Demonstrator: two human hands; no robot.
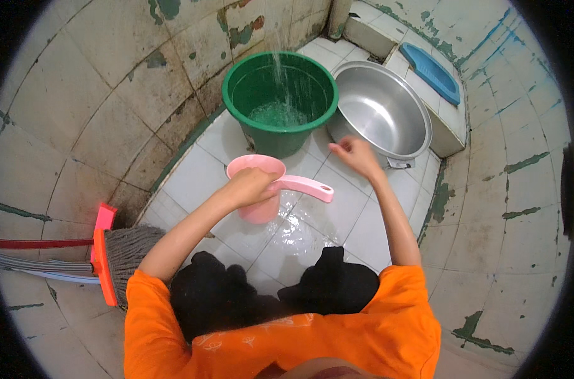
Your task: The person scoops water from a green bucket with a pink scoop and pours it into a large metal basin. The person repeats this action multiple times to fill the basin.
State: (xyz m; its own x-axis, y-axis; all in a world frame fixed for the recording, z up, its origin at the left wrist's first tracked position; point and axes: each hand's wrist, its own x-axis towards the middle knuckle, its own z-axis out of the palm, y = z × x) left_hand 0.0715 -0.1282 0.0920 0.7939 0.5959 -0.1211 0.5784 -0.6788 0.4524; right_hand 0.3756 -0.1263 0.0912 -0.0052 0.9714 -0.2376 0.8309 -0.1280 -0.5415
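Clock key: 12 is straight ahead of the person.
Bucket progress: green bucket at 12 has a stream of water splashing into it, so I'd call it part-filled. Real depth is anyone's guess from up here.
Basin progress: silver basin at 1, right beside the bucket. Bare metal inside, no water that I can spot.
Dipper whereabouts: pink dipper sits between 11 and 12, on the near side of the bucket and outside it, roughly upright, handle toward 3. Can't tell what's in it or if its base touches the tiles.
Done vs left: water is collecting and the floor has a wet shine; by my read it's mid-job, with the bucket's fill unfinished.
Left hand: left hand comes in from about 8, palm down, fingers closed over the dipper where handle meets rim.
Right hand: right hand is near 1 by the basin's near edge, forearm up from 5, fingers loosely curled and partly open, no hold on anything I can see. Contact with the rim? Can't tell.
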